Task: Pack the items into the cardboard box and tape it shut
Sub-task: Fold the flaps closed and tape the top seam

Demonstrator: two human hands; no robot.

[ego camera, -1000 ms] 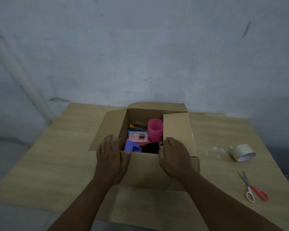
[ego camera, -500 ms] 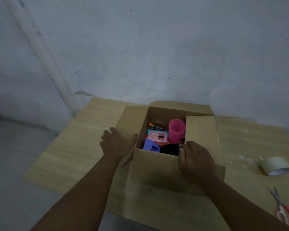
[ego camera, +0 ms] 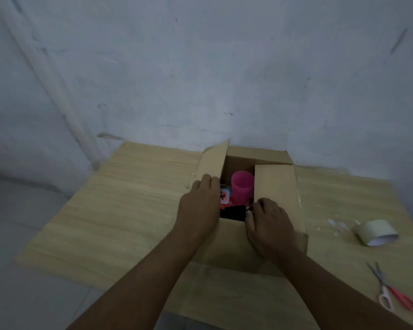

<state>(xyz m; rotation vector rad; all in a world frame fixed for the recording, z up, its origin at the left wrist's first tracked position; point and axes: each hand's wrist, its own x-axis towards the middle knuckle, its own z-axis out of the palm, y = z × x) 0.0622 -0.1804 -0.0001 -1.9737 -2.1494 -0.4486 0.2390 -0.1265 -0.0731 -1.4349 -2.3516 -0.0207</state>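
The cardboard box [ego camera: 231,246] stands on the wooden table [ego camera: 129,198] with its top open. Inside I see a pink cup [ego camera: 242,186], a small printed packet [ego camera: 224,195] and a black item [ego camera: 234,213]; other contents are hidden. My left hand [ego camera: 198,208] grips the left flap [ego camera: 214,163], which stands nearly upright. My right hand [ego camera: 270,225] lies on the right flap [ego camera: 274,184], fingers curled over its inner edge; that flap is folded down over the opening. The far flap stands up at the back.
A roll of tape [ego camera: 376,232] lies on the table to the right of the box. Red-handled scissors [ego camera: 391,291] lie nearer me at the right edge. A grey wall rises just behind the table, and the floor drops away on the left.
My left hand moved from the box's front edge out to the left flap and has lifted it from splayed outward to nearly upright. My right hand stayed on the right flap.
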